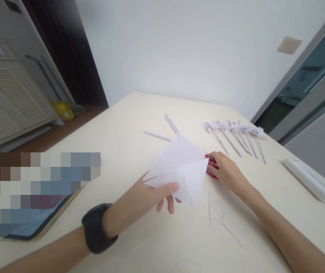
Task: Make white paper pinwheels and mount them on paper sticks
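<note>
Left of the paper sheet [179, 159] lies a tablet [31, 230], mostly blurred out, and at the sheet's near edge our left hand [151, 197] pinches it, thumb on top and fingers beneath, with rolled sticks [157, 135] just beyond it. At its right corner, our right hand [227, 170] curls around partly hidden red scissors [212, 173], and farther right of the sheet we have a row of pinwheels [236, 127].

The paper [176, 157] is white, the wristband [95, 229] black.
</note>
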The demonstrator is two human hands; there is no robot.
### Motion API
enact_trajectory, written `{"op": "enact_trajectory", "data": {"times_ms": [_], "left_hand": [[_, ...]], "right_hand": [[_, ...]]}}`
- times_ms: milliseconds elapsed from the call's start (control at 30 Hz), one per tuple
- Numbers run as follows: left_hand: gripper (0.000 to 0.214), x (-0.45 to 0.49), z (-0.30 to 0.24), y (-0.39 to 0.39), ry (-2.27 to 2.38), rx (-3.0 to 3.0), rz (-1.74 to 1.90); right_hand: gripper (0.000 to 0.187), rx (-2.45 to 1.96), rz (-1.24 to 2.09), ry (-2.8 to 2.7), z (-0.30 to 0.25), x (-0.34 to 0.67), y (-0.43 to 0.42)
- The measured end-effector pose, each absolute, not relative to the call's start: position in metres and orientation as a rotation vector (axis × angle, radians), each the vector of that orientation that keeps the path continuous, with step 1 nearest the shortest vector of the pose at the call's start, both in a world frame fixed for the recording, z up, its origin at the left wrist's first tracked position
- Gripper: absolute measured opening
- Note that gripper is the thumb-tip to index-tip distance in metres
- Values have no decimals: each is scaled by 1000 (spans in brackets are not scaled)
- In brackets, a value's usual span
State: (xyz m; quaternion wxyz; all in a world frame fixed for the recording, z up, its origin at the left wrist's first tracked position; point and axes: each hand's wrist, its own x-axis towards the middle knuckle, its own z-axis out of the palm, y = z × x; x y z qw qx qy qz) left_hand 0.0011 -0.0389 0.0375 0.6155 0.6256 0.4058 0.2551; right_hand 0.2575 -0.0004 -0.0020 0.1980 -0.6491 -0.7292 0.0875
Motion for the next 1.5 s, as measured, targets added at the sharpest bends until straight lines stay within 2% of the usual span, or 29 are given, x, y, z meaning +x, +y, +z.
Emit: {"op": "enact_trajectory", "data": {"times_ms": [200,333,367,467,567,667,733,867,967,1167,1367,1500], "left_hand": [[27,6,42,-41,1039,1467,621],[27,8,43,-39,1054,1480,576],[26,7,41,-39,1053,1483,558],[24,5,34,-37,1073,1518,504],[23,0,29,-36,1027,1585,442],[23,-3,33,-36,1026,1587,511],[34,-3,39,-35,977,1507,521],[37,0,49,-33,878,1361,651],[37,0,48,-31,855,1318,574],[24,-2,40,-31,997,1388,471],[30,-2,41,-32,1097,1377,453],[29,-2,42,-35,996,1406,422]], "right_hand": [[20,-1687,282,-2055,3,251,-2],[32,-1563,417,-2017,17,239,-11],[35,-1511,498,-2001,21,235,-15],[31,-1184,1052,-1812,28,223,-27],[22,-1149,1200,-1699,28,216,-34],[18,-1192,1223,-1639,25,216,-35],[17,-1214,1211,-1614,24,217,-32],[16,-1250,1167,-1638,23,218,-29],[15,-1261,1139,-1677,23,215,-31],[12,-1184,999,-1790,26,207,-41],[9,-1165,935,-1861,28,204,-45],[11,-1126,966,-1809,29,204,-45]]}}
